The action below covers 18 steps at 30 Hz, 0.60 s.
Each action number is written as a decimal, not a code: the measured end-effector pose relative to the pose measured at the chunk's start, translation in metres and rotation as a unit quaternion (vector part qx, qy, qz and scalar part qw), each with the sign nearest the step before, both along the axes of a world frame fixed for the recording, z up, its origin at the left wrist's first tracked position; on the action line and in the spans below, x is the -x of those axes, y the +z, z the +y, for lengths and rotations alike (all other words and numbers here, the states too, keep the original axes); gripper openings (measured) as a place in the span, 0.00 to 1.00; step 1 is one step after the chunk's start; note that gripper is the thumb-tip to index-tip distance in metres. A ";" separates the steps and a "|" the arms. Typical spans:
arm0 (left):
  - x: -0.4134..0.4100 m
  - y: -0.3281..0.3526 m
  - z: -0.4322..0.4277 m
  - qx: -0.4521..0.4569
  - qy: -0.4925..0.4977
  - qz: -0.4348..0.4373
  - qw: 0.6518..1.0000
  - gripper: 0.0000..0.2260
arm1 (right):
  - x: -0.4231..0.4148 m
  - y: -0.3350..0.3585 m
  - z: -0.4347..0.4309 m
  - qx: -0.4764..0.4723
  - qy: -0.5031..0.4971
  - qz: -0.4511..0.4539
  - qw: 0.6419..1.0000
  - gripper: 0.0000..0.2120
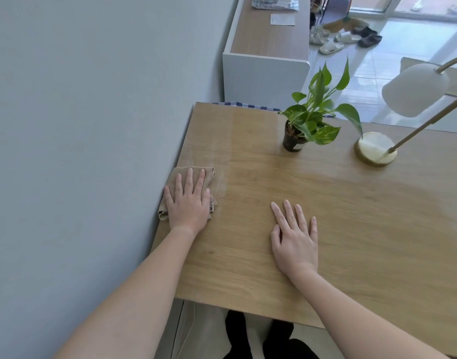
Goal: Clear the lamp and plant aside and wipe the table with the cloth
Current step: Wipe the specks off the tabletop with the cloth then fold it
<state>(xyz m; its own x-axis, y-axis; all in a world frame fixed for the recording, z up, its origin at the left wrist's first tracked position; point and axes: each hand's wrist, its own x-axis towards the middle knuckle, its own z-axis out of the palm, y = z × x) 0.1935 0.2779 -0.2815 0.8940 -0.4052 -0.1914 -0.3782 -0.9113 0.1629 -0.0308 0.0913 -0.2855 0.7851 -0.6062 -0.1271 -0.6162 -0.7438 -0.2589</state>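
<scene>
My left hand (188, 200) presses flat, fingers straight, on a folded beige cloth (210, 176) at the left edge of the wooden table (351, 229), right by the wall. My right hand (296, 235) rests flat on the bare tabletop, fingers spread, holding nothing. A small green plant in a black pot (292, 141) stands toward the far side of the table. To its right sits the lamp with a round brass base (375, 149), a slanted brass stem and a white shade (413, 90) hanging over the far edge.
A grey wall (92, 125) runs along the table's left edge. A white cabinet with a wooden top (268, 42) stands beyond the table. Several slippers (346, 37) lie on the tiled floor behind. A damp streak shows on the tabletop beyond the cloth.
</scene>
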 end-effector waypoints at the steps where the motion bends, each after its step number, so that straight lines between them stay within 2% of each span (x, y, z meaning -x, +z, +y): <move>1: 0.007 -0.001 0.001 -0.004 -0.007 -0.005 1.000 0.28 | 0.001 -0.001 0.000 -0.002 0.001 0.001 1.000 0.29; 7: 0.086 0.003 -0.002 0.031 -0.060 -0.010 0.998 0.27 | 0.001 -0.002 -0.003 -0.014 0.013 0.003 1.000 0.29; 11: 0.144 0.003 -0.008 0.055 -0.062 0.001 0.997 0.27 | 0.004 -0.001 -0.006 -0.027 0.023 0.011 0.999 0.29; 18: 0.149 0.004 -0.010 0.046 -0.045 -0.012 0.998 0.27 | 0.000 0.006 -0.007 -0.043 0.021 0.001 0.999 0.30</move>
